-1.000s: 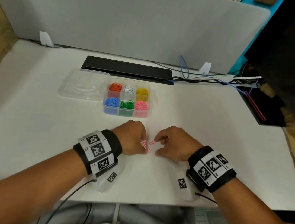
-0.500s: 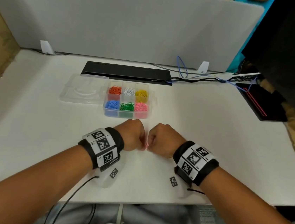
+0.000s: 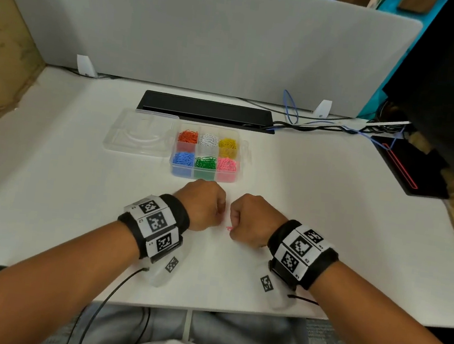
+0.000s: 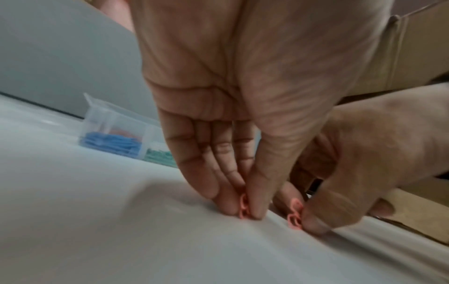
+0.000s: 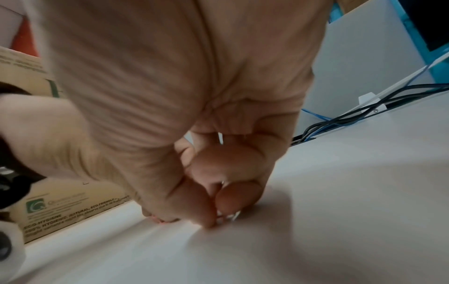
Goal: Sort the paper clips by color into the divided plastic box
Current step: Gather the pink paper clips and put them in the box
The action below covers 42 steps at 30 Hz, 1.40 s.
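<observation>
Your left hand (image 4: 233,107) pinches small pink wire paper clip (image 4: 243,208) against white bench (image 3: 49,180). Your right hand (image 4: 359,159) pinches second pink paper clip (image 4: 294,217). Clear divided plastic box (image 3: 243,156) beyond both.

Pink paper clips (image 4: 243,208), white table (image 3: 49,180), black-and-white checkered wristbands (image 3: 155,221).

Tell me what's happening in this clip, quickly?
A person is sorting paper clips at a white desk. The left hand pinches a pink clip against the desk, and the right hand pinches another pink clip beside it. The divided box sits open just beyond the hands, its six compartments each holding one color; the pink compartment is front right.
</observation>
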{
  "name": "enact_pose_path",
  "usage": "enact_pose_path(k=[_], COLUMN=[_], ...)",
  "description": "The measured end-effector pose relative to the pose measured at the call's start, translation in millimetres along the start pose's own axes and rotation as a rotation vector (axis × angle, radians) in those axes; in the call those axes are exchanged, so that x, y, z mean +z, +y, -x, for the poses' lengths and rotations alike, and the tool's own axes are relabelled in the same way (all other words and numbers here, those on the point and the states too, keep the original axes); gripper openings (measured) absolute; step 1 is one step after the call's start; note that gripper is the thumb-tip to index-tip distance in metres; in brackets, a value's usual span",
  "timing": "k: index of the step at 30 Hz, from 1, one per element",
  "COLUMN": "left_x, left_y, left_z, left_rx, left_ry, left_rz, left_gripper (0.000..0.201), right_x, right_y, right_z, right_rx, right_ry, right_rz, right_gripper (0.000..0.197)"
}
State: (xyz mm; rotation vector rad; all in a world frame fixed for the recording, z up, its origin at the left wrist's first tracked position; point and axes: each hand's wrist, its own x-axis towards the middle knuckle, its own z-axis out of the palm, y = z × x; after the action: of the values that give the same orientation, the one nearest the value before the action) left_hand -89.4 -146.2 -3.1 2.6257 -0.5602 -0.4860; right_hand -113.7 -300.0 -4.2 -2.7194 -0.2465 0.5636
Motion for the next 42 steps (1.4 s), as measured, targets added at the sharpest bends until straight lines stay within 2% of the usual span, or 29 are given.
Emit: enact_pose_path(k=[5, 7, 9, 12, 18, 23, 27, 31, 34, 36, 39, 40, 42], left_x=[-10, -15, -18, -23, -45, -59, -63, -62, -73, -88, -109, -112, -107], left_y=[-20, -28, -31, -28, -11, 1, 9, 6, -13, -36, -89, -109, -143], left_z=[0, 0, 0, -4, -25, -49, -65, -71, -71, -70, -66, -65, -60], left_rx=[-0.031, -0.055, -0.047, -0.036, -0.046, -0.096, -0.128, -0.162, -0.074, -0.088, -0.261, -0.344, -0.474], left_ry=[0.049, 0.094, 0.144, 0.2, 0.36, 0.435, 0.415, 0.287, 0.339, 0.424, 0.553, 0.529, 0.302], left_rz=[0.194, 0.3, 0.373, 0.428, 0.485, 0.514, 0.423, 0.243, 0.256, 0.242, 0.149, 0.092, -0.046], left_gripper=[0.011, 0.013, 0.012, 0.014, 0.013, 0.015, 0.007, 0.018, 0.015, 0.012, 0.019, 0.029, 0.059], right_x=[1, -10, -29, -63, -66, -54, -42, -30, -24, -22, -23, -24, -27], right_y=[-3, -4, -6, -11, -8, 14, 35, 53, 61, 64, 63, 60, 52], right_z=[0, -2, -12, -37, -80, -68, -51, -41, -36, -35, -36, -37, -40], right_rx=[-0.02, -0.033, -0.058, -0.029, 0.138, 0.094, 0.105, 0.151, 0.171, 0.172, 0.148, 0.129, 0.078], right_ry=[0.007, 0.054, 0.198, 0.412, 0.34, 0.511, 0.524, 0.509, 0.502, 0.504, 0.514, 0.519, 0.527], right_rz=[-0.066, -0.129, -0.206, -0.309, -0.399, -0.534, -0.588, -0.63, -0.647, -0.661, -0.662, -0.647, -0.626], right_gripper=[0.017, 0.012, 0.007, 0.013, 0.012, 0.008, 0.012, 0.015, 0.015, 0.015, 0.016, 0.015, 0.013])
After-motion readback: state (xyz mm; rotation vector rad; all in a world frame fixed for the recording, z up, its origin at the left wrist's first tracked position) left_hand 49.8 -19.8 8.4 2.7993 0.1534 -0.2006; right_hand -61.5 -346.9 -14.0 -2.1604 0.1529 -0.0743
